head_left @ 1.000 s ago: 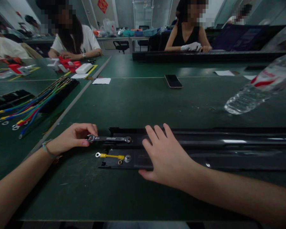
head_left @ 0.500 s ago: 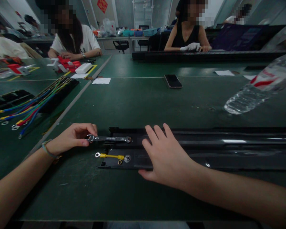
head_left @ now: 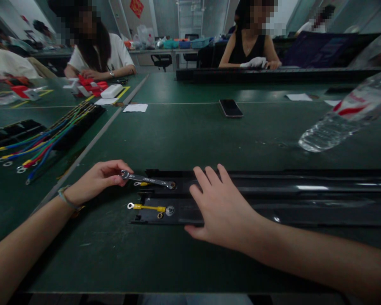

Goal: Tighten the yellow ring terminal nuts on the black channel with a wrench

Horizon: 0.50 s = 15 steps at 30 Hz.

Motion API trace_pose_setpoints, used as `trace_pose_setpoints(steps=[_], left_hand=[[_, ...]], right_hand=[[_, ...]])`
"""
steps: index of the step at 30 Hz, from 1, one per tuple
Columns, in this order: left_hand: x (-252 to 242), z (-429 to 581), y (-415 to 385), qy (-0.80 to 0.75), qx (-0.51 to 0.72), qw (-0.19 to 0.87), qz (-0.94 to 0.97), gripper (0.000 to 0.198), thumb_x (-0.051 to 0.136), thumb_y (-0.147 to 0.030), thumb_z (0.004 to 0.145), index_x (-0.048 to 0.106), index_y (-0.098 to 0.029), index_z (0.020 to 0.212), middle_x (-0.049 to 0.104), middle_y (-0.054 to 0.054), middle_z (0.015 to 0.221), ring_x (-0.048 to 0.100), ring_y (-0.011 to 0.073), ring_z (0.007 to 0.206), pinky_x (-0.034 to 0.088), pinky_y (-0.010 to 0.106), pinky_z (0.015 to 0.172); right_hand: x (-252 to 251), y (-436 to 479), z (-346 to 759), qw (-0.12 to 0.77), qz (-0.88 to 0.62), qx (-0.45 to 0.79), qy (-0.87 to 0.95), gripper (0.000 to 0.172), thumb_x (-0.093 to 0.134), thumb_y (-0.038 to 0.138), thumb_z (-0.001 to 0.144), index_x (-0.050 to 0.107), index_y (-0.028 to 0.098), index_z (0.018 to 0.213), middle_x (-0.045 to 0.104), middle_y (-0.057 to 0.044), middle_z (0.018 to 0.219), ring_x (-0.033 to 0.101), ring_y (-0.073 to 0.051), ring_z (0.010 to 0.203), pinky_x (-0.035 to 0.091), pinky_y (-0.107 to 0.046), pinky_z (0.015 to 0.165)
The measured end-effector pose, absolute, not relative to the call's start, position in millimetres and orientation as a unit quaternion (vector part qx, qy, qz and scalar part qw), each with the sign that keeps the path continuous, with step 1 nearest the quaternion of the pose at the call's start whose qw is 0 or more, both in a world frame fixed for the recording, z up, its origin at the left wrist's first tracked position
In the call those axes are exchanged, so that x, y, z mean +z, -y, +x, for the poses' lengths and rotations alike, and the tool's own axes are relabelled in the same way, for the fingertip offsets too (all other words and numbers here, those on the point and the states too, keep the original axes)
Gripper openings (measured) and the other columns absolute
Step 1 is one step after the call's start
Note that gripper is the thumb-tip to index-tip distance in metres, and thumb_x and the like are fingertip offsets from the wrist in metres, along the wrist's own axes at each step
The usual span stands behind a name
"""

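My left hand (head_left: 104,180) pinches the open end of a silver combination wrench (head_left: 147,180). The wrench's ring end sits on a nut in the farther of two long black channel pieces (head_left: 260,185). A short yellow wire with a ring terminal (head_left: 141,184) pokes out from under the wrench. On the nearer black channel (head_left: 190,216) lies a yellow wire (head_left: 149,207) with ring terminals, one end at a round silver stud, with a small brass nut (head_left: 160,216) beside it. My right hand (head_left: 220,207) rests across both channels, fingers spread.
A clear plastic bottle (head_left: 343,114) lies tilted at the right. Farther off are a phone (head_left: 231,108) and white paper (head_left: 135,108). Coloured wires with ring terminals (head_left: 47,146) lie at the left. Two people sit across the green table (head_left: 178,140).
My left hand has swung the wrench's held end away from me, about its ring end, uncovering a yellow wire. My right hand stays in place.
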<state>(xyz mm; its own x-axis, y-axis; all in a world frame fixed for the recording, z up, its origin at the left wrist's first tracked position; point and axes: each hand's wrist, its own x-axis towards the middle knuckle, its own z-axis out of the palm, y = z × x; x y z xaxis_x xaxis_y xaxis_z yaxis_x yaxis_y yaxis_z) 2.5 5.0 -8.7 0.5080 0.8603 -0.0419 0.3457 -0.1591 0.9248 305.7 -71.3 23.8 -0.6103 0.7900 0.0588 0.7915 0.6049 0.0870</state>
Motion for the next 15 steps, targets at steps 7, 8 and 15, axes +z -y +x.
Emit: trace_pose_setpoints(steps=[7, 8, 15], left_hand=[[-9.1, 4.9, -5.0, -0.442, 0.278, 0.48, 0.705, 0.017, 0.057, -0.026, 0.075, 0.057, -0.014, 0.086, 0.052, -0.001, 0.062, 0.046, 0.0105, 0.056, 0.035, 0.021, 0.054], [-8.1, 6.1, -4.7, -0.447, 0.278, 0.478, 0.703, 0.017, 0.057, -0.026, 0.075, 0.057, -0.014, 0.087, 0.052, -0.001, 0.061, 0.046, 0.0104, 0.056, 0.035, 0.021, 0.054], [-6.0, 10.4, -4.5, -0.457, 0.293, 0.484, 0.686, 0.016, 0.059, -0.024, 0.072, 0.057, -0.013, 0.083, 0.051, -0.001, 0.062, 0.044, 0.0104, 0.056, 0.035, 0.022, 0.054]], right_hand=[[23.9, 70.5, 304.9, 0.004, -0.441, -0.052, 0.896, 0.065, 0.042, 0.063, 0.066, 0.056, 0.011, 0.103, 0.037, -0.023, 0.129, 0.032, -0.039, 0.116, 0.017, -0.055, 0.094], [23.9, 70.4, 304.9, 0.006, -0.44, -0.05, 0.896, 0.065, 0.042, 0.062, 0.066, 0.056, 0.011, 0.102, 0.037, -0.024, 0.129, 0.032, -0.039, 0.116, 0.017, -0.055, 0.094], [25.1, 72.0, 305.6, 0.013, -0.439, -0.045, 0.897, 0.063, 0.042, 0.062, 0.067, 0.056, 0.01, 0.101, 0.037, -0.024, 0.128, 0.032, -0.039, 0.116, 0.017, -0.056, 0.094]])
